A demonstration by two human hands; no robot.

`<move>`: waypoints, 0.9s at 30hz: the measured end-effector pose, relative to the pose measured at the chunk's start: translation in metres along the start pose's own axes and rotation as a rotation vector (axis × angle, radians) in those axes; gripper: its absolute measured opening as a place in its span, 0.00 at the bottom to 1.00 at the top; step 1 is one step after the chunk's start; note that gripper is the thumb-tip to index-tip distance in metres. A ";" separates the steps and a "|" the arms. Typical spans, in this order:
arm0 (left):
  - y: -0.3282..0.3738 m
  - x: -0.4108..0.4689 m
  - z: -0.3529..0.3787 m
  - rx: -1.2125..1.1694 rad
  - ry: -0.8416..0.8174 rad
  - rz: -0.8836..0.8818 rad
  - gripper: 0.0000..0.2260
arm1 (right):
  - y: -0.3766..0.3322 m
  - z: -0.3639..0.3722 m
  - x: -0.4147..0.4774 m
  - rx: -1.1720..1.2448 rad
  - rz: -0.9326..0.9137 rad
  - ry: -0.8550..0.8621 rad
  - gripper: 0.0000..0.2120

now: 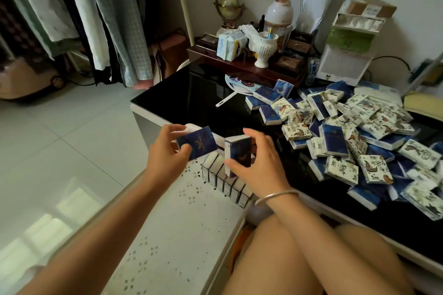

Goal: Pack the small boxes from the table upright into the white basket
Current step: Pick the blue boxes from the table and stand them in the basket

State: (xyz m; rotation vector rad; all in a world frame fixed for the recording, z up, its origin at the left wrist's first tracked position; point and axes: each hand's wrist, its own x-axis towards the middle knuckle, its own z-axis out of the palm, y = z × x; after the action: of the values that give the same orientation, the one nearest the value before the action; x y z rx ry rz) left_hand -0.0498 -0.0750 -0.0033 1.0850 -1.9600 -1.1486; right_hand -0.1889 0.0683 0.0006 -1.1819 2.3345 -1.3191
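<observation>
My left hand (165, 151) grips a dark blue small box (200, 142) by its edges, held above the far end of the white basket (182, 218). My right hand (259, 163) pinches a second blue box (237, 151) upright, just over a row of several boxes (227, 181) standing on edge along the basket's right wall. A large heap of blue and white patterned boxes (354, 141) lies on the black table (191, 93) to the right.
A white hand fan (236, 90) lies on the table behind the heap. A wooden tray with a white cup (263, 48), jar and globe stands at the back. Clothes hang at the left over a tiled floor. My knees are at the bottom right.
</observation>
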 end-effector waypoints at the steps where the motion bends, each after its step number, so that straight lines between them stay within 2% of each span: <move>1: -0.004 0.000 0.000 0.068 -0.004 0.014 0.17 | 0.001 0.005 -0.003 0.037 0.018 -0.012 0.34; 5: -0.020 0.008 -0.002 0.197 0.071 0.029 0.22 | 0.001 0.019 -0.005 0.229 0.078 -0.057 0.34; 9: -0.034 0.015 0.002 0.227 0.127 0.005 0.19 | 0.001 0.029 0.001 0.176 0.053 -0.009 0.34; 12: -0.042 0.021 0.017 0.243 0.081 -0.026 0.16 | 0.005 0.033 0.004 0.193 0.090 0.006 0.34; 18: -0.048 0.028 0.050 0.198 -0.095 -0.017 0.15 | 0.012 0.039 -0.002 0.092 -0.024 -0.026 0.29; 22: -0.055 0.030 0.058 0.036 -0.132 -0.098 0.13 | 0.015 0.041 -0.004 0.037 -0.024 -0.008 0.27; 27: -0.067 0.028 0.052 -0.388 -0.143 -0.379 0.11 | 0.006 0.048 0.005 -0.028 -0.115 0.060 0.25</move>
State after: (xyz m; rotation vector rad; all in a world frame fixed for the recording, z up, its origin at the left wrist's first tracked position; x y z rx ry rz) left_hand -0.0825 -0.0984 -0.0827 1.2139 -1.5704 -1.7661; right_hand -0.1700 0.0366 -0.0309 -1.3212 2.3660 -1.3812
